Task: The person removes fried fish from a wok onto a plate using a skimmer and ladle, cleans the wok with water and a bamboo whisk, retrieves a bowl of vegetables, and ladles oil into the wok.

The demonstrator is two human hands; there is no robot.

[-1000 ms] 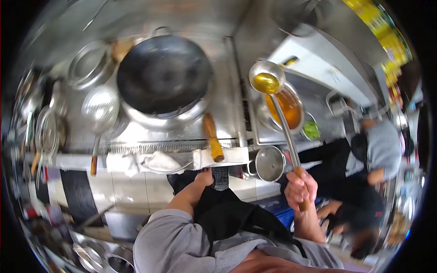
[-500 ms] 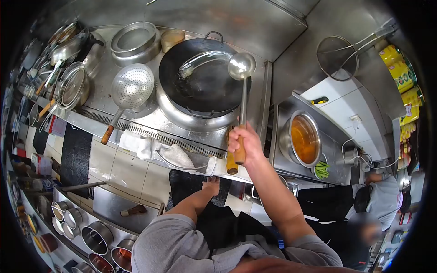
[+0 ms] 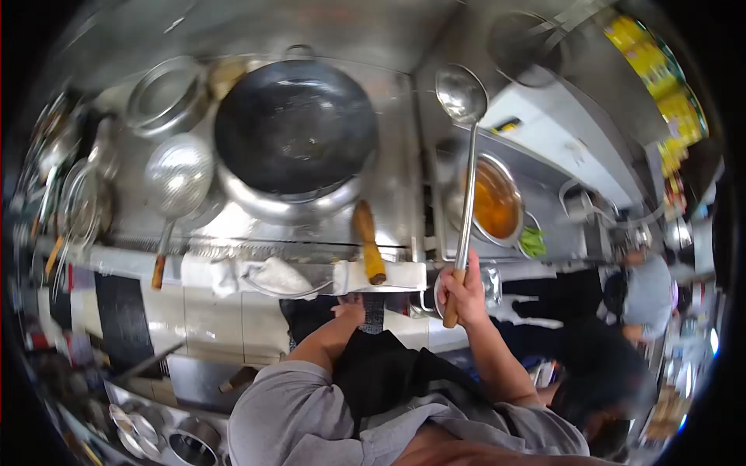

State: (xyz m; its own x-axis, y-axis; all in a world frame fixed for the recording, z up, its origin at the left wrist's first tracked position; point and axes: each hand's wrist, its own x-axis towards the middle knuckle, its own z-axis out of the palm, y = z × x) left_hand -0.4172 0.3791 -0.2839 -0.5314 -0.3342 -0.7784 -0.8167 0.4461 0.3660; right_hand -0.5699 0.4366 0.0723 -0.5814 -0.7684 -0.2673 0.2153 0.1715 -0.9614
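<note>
My right hand is closed round the wooden end of a long metal ladle, whose bowl is raised above and left of a metal pot of orange-brown liquid. The bowl looks empty. My left hand is low by the stove's front edge, below a white cloth; its fingers are partly hidden and blurred. A black wok rests on the stove, with a little clear liquid at its bottom. A wooden-handled brush or tool lies on the front edge right of the wok.
A perforated skimmer and a stacked metal pot are left of the wok. White cloths lie along the front rail. Green vegetables sit beside the liquid. Two people are at the right, one blurred.
The ladle went from above the wok back to the right, near the pot of liquid, with my right hand. One second ago its bowl held yellow liquid. The view has also turned.
</note>
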